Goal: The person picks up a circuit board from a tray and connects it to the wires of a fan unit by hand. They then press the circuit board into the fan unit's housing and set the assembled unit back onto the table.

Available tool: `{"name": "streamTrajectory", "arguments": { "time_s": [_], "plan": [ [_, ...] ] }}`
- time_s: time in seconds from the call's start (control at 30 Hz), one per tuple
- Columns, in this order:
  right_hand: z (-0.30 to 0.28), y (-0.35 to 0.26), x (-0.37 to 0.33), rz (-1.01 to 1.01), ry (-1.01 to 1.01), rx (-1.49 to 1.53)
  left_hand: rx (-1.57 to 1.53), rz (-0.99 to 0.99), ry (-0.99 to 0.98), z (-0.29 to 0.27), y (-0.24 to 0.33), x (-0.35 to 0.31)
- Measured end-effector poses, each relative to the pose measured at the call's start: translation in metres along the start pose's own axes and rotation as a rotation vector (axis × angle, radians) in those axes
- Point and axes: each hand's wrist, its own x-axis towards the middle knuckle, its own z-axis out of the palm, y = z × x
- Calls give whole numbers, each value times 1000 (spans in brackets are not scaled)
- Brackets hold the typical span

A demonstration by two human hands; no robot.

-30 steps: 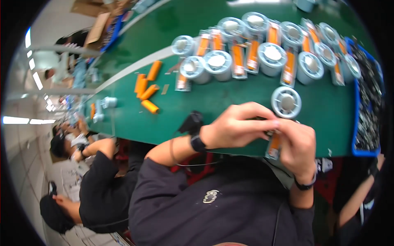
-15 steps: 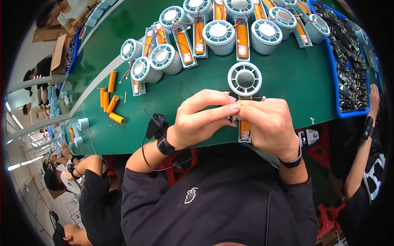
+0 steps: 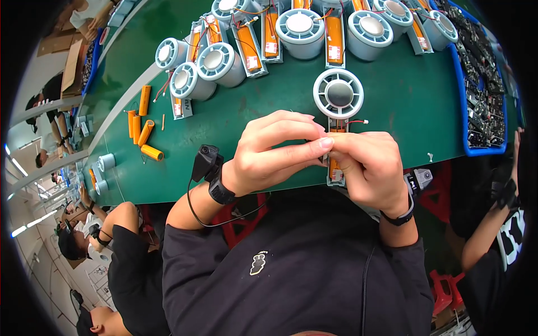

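A pale blue fan unit point(image 3: 354, 102) with a round spoked head and a grey hub lies before me on the green table. Its narrow handle points toward me and holds an orange battery cell point(image 3: 335, 175). Beside the neck, a thin red wire ends in a small white connector point(image 3: 365, 121). My left hand point(image 3: 280, 144) and my right hand point(image 3: 367, 165) meet over the handle, fingertips pinched together. Something small and dark sits between them, mostly hidden by the fingers; I cannot make out its kind.
Several similar fan units point(image 3: 301, 28) stand in rows at the back of the green table point(image 3: 252, 103). Loose orange cells point(image 3: 145, 133) lie at the left. A blue bin point(image 3: 466, 126) full of dark circuit boards is at the right. Other people sit on both sides.
The tabletop things sit slightly higher in the picture. My fingers stay pinched over the handle, and the small dark part between them is more covered now.
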Motion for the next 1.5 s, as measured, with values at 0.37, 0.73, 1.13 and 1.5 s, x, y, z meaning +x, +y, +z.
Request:
{"name": "streamTrajectory", "arguments": {
  "time_s": [0.37, 0.73, 1.13, 1.5],
  "plan": [
    [24, -9, -12, 22, 193, -53, 192, 112, 44, 5, 5, -6],
    [-8, -5, -21, 122, 327, -200, 348, 57, 71, 0, 13, -1],
    [-22, 19, -8, 57, 124, -108, 344, 31, 86, 5, 4, -3],
    [-31, -6, 8, 186, -81, -58, 309, 43, 71, 6, 1, -3]
  ]
}}
